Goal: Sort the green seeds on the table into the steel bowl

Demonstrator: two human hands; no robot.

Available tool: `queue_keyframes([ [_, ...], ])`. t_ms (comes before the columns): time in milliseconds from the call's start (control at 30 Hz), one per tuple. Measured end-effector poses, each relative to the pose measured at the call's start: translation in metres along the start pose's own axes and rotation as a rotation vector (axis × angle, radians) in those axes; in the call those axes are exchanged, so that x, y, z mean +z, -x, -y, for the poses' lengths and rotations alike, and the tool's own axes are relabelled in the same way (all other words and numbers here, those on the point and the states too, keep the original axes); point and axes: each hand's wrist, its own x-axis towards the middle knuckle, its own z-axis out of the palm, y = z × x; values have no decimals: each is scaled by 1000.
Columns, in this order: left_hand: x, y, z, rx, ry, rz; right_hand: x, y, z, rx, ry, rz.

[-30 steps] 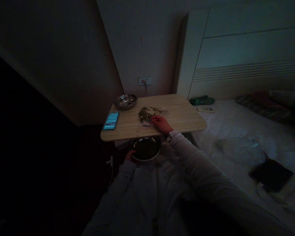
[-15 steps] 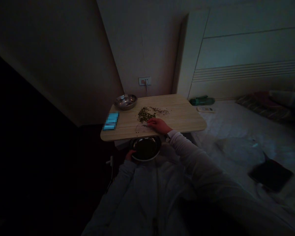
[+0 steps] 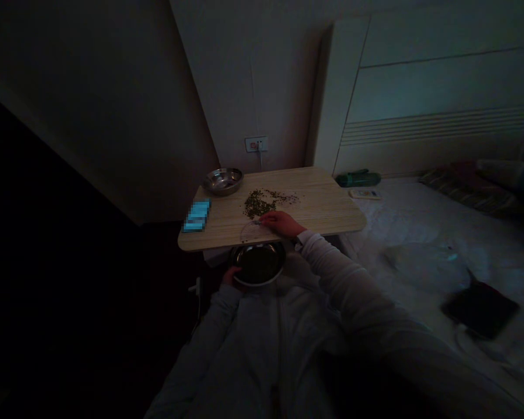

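Note:
My left hand (image 3: 231,276) is closed on the left rim of a metal bowl (image 3: 283,269), held just below the table's front edge. Dark contents fill much of this bowl, too dim to make out. Over the table, the fingers of my right hand (image 3: 282,223) are pinched together at the edge of a clear round disc (image 3: 252,232), which lies near the front edge. Just beyond my fingertips spreads a pile of small green beans or seeds (image 3: 259,202), with darker ones scattered to its right.
On the wooden table (image 3: 327,203) stand a second metal bowl (image 3: 224,181) at the back left and a phone with a lit screen (image 3: 197,215). To the right, the bed holds a green bottle (image 3: 358,178), a remote control (image 3: 365,194) and a dark flat object (image 3: 481,309).
My right hand has shifted slightly left and towards me, and the clear disc's outline shows more plainly. The left hand and its bowl have barely moved.

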Motion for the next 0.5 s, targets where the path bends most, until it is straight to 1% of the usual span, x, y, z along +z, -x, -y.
queue_keyframes([
  [67, 0, -1, 0, 8, -10, -4, 0, 1, 0, -2, 0, 8],
  [200, -4, -4, 1, -5, -16, 70, 0, 1, -1, -10, 10, 8],
  [367, -7, -7, 3, 1, 2, 104, 0, 1, -1, 18, 24, 15],
  [500, -9, -11, 3, 3, -8, 94, 0, 2, 2, 26, -29, 50],
])
